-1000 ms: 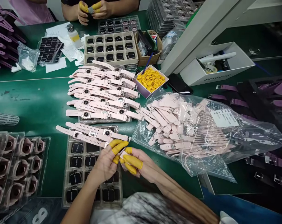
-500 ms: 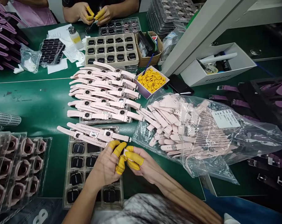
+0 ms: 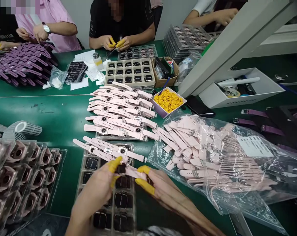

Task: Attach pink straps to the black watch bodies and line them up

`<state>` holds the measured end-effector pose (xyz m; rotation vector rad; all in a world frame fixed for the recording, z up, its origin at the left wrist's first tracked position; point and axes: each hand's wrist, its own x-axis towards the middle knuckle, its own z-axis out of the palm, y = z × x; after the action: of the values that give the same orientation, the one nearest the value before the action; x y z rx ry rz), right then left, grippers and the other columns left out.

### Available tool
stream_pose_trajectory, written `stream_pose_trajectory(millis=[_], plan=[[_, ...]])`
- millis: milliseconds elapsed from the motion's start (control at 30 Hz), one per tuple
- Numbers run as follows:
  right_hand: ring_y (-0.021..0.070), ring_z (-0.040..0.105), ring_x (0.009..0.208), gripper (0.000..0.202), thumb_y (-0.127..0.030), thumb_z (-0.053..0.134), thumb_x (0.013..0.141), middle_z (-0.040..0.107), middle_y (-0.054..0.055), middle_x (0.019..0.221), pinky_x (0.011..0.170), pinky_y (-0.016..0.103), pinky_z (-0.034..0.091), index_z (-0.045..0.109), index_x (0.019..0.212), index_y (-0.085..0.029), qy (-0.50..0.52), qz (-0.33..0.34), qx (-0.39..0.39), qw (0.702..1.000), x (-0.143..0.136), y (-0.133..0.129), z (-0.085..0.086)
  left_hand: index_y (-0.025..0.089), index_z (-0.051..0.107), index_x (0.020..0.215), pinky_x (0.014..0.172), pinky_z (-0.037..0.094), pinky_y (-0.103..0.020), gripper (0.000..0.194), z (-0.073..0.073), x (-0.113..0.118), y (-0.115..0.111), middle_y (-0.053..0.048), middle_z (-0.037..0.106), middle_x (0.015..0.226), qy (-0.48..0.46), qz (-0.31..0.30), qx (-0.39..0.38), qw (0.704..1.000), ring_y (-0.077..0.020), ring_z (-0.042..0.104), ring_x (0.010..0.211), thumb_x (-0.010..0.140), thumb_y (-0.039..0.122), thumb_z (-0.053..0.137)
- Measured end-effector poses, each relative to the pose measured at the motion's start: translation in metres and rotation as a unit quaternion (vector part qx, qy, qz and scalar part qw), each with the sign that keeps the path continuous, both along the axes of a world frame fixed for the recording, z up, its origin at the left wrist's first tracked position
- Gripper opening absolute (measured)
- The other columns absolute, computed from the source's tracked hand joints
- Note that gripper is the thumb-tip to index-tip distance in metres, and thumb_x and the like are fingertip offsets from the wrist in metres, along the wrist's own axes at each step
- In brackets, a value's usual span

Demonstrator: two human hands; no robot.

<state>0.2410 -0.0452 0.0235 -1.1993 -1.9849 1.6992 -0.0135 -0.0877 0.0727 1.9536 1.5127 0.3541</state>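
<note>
Yellow finger cots cover several fingertips of both hands. My left hand point(image 3: 95, 188) pinches a dark square watch body point(image 3: 120, 168) over the near tray. From its side a pale pink watch strap point(image 3: 132, 172) runs to my right hand point(image 3: 160, 183), whose thumb and fingers are closed on it. Motion blur hides how strap and watch body meet. Under my hands lies a compartment tray point(image 3: 134, 196) of black square watch bodies. Across its far end rest a few pink-strapped watches point(image 3: 108, 150).
Rows of pink-strapped watches point(image 3: 120, 118) lie beyond the tray. At right, a clear bag point(image 3: 256, 177) spills loose pink straps point(image 3: 185, 134). A box of yellow finger cots point(image 3: 168, 101) sits behind. Clear trays point(image 3: 28, 183) stand at left. Co-workers' hands point(image 3: 116, 43) work across the bench.
The camera view has tilted up, showing more of the co-workers. My hands have moved slightly apart, bringing the dark watch body and the strap between them into view.
</note>
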Motion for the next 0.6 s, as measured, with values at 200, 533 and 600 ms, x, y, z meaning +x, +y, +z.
stream_pose_trajectory(millis=[200, 533, 600], plan=[[0.0214, 0.063, 0.067, 0.032, -0.03, 0.036, 0.106, 0.068, 0.007, 0.088, 0.056, 0.032, 0.035, 0.066, 0.098, -0.022, -0.136, 0.089, 0.246, 0.956, -0.028, -0.003, -0.007, 0.023, 0.065, 0.113, 0.089, 0.049, -0.04, 0.038, 0.006, -0.065, -0.005, -0.007, 0.07, 0.115, 0.18, 0.011, 0.014, 0.983, -0.0254, 0.061, 0.105, 0.089, 0.001, 0.045], [0.0257, 0.062, 0.07, 0.019, -0.02, 0.047, 0.099, 0.069, 0.009, 0.081, 0.051, 0.032, 0.032, 0.063, 0.09, -0.027, -0.15, 0.09, 0.259, 0.95, -0.059, -0.005, -0.007, 0.021, 0.064, 0.099, 0.1, 0.043, -0.049, 0.018, -0.018, -0.076, 0.015, -0.009, 0.066, 0.103, 0.231, 0.02, 0.059, 0.971, -0.0278, 0.056, 0.103, 0.096, 0.014, 0.048], [0.0287, 0.065, 0.081, 0.022, -0.031, 0.044, 0.104, 0.07, 0.01, 0.089, 0.056, 0.034, 0.042, 0.065, 0.1, -0.027, -0.145, 0.064, 0.267, 0.95, -0.037, -0.002, -0.003, 0.02, 0.062, 0.096, 0.099, 0.044, -0.054, 0.011, -0.026, -0.08, 0.002, -0.014, 0.064, 0.108, 0.26, 0.065, 0.128, 0.955, -0.0326, 0.055, 0.107, 0.097, 0.023, 0.052]])
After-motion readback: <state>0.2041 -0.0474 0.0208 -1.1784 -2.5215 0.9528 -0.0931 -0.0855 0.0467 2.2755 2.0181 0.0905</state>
